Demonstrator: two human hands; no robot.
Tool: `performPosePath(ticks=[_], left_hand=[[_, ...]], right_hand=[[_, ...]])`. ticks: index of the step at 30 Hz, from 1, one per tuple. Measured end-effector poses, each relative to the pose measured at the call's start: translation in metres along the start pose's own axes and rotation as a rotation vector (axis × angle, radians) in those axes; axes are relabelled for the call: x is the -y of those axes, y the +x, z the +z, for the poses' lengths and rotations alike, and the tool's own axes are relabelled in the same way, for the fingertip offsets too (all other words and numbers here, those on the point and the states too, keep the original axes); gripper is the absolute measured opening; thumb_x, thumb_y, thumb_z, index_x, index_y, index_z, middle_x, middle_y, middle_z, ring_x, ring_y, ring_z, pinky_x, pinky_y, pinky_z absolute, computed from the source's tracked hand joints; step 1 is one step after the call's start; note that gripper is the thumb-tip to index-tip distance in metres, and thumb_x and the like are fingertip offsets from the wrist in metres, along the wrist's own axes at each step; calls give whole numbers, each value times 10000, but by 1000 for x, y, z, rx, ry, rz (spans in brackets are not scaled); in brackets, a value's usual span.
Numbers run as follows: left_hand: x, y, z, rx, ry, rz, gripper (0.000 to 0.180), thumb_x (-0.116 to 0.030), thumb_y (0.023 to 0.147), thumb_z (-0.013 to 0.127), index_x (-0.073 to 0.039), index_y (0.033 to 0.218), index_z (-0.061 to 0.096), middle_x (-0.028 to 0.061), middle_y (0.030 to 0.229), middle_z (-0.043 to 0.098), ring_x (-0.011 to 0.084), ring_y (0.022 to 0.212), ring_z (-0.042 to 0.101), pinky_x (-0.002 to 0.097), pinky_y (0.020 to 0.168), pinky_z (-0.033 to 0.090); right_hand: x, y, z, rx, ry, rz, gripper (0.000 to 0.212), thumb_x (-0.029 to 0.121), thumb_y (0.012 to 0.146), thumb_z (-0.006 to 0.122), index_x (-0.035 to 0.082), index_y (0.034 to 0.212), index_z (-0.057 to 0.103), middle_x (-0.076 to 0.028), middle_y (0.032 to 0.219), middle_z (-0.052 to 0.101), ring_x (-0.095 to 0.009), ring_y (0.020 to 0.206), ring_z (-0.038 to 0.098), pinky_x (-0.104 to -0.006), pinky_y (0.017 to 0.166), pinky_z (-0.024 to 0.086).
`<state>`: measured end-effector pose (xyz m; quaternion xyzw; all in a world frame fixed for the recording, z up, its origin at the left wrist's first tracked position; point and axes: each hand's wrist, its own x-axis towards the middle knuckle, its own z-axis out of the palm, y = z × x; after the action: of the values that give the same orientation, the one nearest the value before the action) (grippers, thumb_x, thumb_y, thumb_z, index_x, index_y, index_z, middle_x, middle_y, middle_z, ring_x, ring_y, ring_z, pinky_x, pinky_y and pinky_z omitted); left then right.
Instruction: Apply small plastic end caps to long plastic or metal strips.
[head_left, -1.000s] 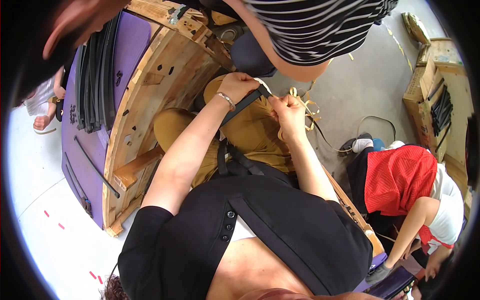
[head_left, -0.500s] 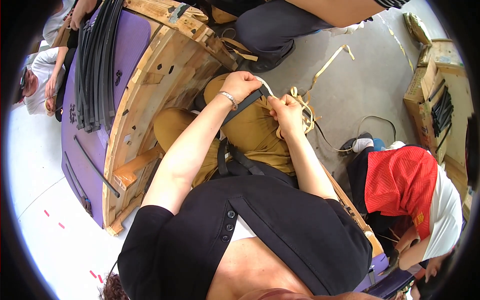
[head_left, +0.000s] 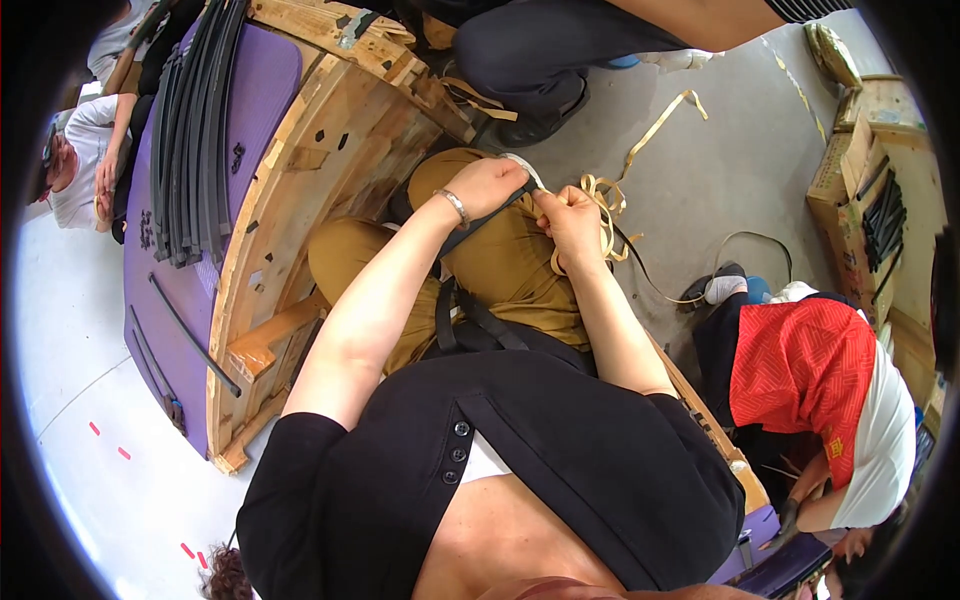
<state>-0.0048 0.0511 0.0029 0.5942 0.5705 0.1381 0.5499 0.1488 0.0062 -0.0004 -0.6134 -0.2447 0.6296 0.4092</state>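
Note:
A flat black strip (head_left: 467, 236) slants across my lap, over my mustard-coloured trousers. My left hand (head_left: 486, 189) is closed over the upper end of this strip, its fingertips hiding that end. From behind those fingertips a narrow whitish strip (head_left: 522, 165) arcs over to my right hand (head_left: 570, 224), which pinches it between thumb and forefinger. The two hands are close together but apart. Loops of cream ribbon (head_left: 607, 205) hang in curls just beyond my right hand. What the left fingers press underneath cannot be seen.
On the left stands a curved wooden frame (head_left: 315, 150) with a purple top (head_left: 270, 75) carrying long black strips (head_left: 195, 140). A person crouches ahead; another in red and white (head_left: 800, 365) bends at right. A wooden crate (head_left: 868, 200) holds black pieces. Ribbon (head_left: 650, 135) trails across the floor.
My left hand has shifted slightly down and right, now covering the end of the black strip that showed before. My right hand stays nearly in place, still pinching.

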Motion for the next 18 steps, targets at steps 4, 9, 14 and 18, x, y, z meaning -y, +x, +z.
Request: performPosePath(ticks=[4, 9, 14, 18], left_hand=[[-8, -5, -2, 55, 28, 15, 268, -256, 837, 492, -5, 879, 576, 103, 734, 609, 212, 697, 589, 321, 644, 447], [-23, -18, 1, 21, -187, -124, 226, -221, 869, 467, -8, 927, 514, 107, 706, 572, 204, 621, 572, 323, 561, 438], [-11, -22, 1, -132, -96, 64, 202, -211, 887, 454, -20, 932, 497, 53, 677, 509, 138, 544, 485, 265, 496, 386], [-21, -31, -12, -208, -97, 171, 222, -224, 878, 456, -11, 917, 503, 107, 694, 554, 187, 566, 536, 307, 532, 418]], right_hand=[[3, -2, -1, -1, -41, 3, 311, 115, 743, 669, 118, 581, 403, 8, 517, 476, -60, 448, 454, -191, 410, 330], [19, -11, -2, -1, 6, -76, 194, 127, 742, 668, 37, 715, 499, 4, 562, 495, -65, 465, 450, -217, 452, 363], [36, -20, -3, 84, -332, -160, 174, 153, 788, 618, 8, 870, 568, -8, 616, 525, -73, 510, 455, -231, 490, 378], [55, -27, 6, 199, -367, -161, 153, 143, 812, 570, 14, 895, 573, -9, 648, 537, -64, 578, 466, -232, 516, 380]])
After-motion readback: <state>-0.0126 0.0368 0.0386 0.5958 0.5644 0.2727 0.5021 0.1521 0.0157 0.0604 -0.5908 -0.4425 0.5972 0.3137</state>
